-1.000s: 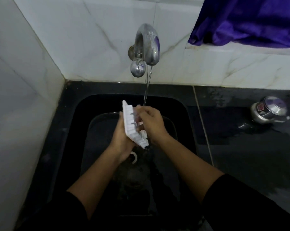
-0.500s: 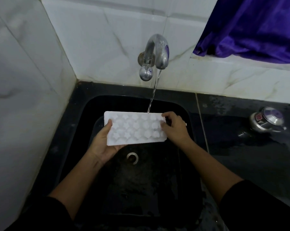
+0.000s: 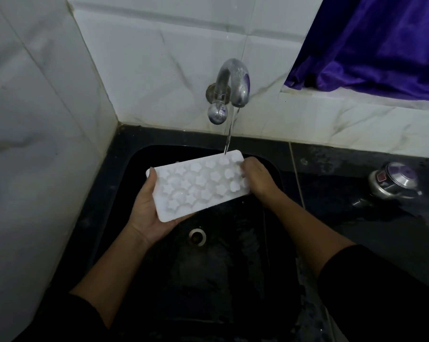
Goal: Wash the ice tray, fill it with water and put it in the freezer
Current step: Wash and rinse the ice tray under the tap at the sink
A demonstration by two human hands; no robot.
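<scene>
Ice tray (image 3: 198, 186), white with rows of star-shaped cups facing up, is held in the air over the black sink (image 3: 272, 218), just beneath the metal tap (image 3: 233, 82). It sits slightly tilted, its left end nearer the person and lower, its right end farther back. A thin stream of water (image 3: 229, 134) falls from the spout onto the tray's far right corner. How much water stands in the cups cannot be told; they look pale and glossy.

The left hand (image 3: 146, 213) cups the near left corner from below, with the palm under the tray and the thumb laid over the short left edge, so it grips the tray. The right hand (image 3: 257, 181) clasps the short right end, its fingers curled over that edge and onto the tray's top face. The tray spans the gap between the two hands, and both dark sleeves reach in from the bottom of the view.

Below the tray the sink basin looks wet, and its round drain (image 3: 197, 236) shows just under the tray's near edge. To the right, on the dark wet table (image 3: 381, 243), a small metal vessel (image 3: 393, 183) lies well apart from the hands; its contents cannot be seen. A purple cloth (image 3: 381, 45) hangs at the upper right against the white tiled wall (image 3: 159, 58).
</scene>
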